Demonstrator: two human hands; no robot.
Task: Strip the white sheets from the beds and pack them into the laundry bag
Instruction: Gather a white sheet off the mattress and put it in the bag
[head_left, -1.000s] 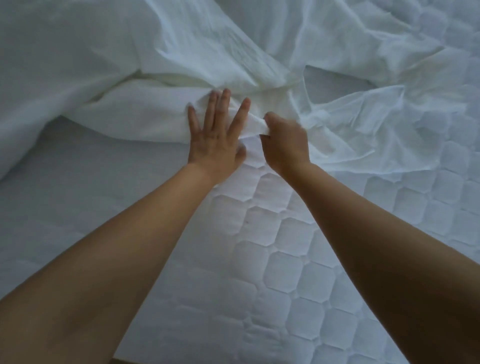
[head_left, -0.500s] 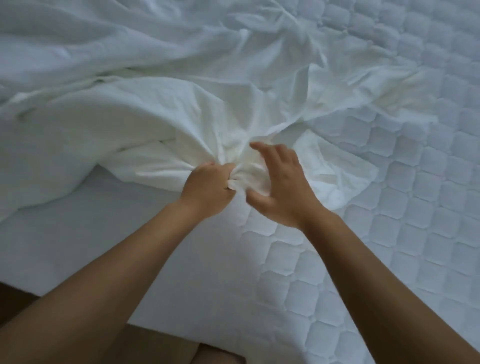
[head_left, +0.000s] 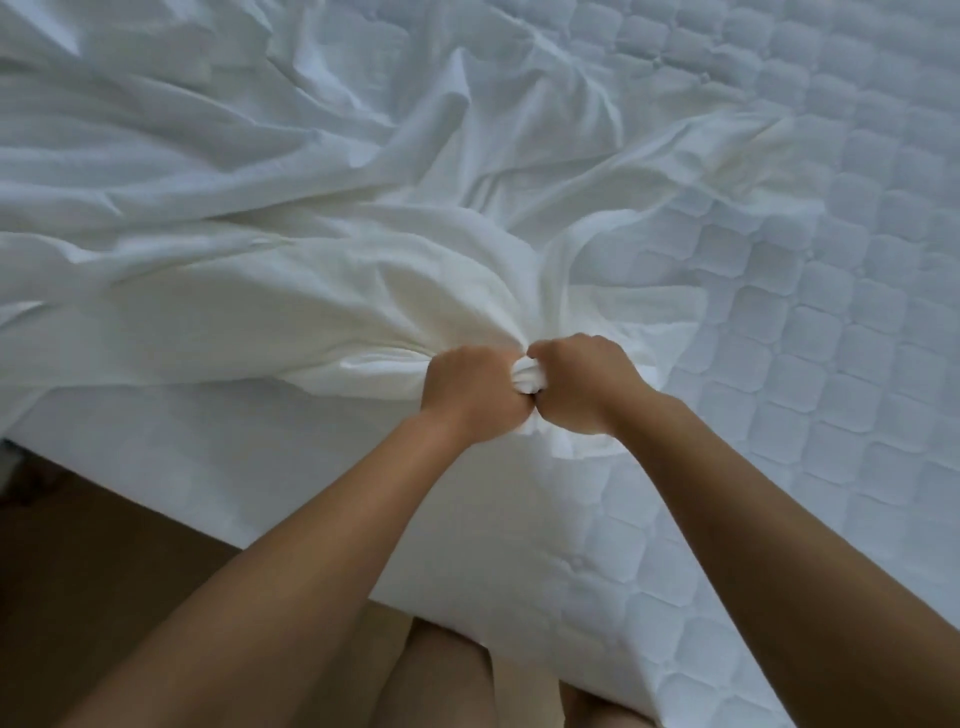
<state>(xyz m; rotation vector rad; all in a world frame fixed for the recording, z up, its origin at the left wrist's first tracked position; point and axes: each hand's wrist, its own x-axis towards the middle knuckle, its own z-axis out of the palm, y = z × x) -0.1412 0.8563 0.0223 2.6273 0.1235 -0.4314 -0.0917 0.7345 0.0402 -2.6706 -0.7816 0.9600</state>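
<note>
A crumpled white sheet (head_left: 291, 218) lies loose over the left and middle of a quilted mattress (head_left: 831, 395). Its folds run together into a bunch near the bed's front edge. My left hand (head_left: 470, 392) grips that bunch in a fist. My right hand (head_left: 584, 382) grips the same bunch right beside it, knuckles nearly touching. A small tuft of sheet shows between the two fists. No laundry bag is in view.
The mattress corner points toward me, with bare quilted surface at the right. Brown floor (head_left: 78, 545) shows at the lower left. My legs (head_left: 447, 680) stand close against the bed's edge.
My left hand went from flat on the sheet to a fist. My right hand closed on the same bunch. Both hands have drawn the sheet toward the bed's edge.
</note>
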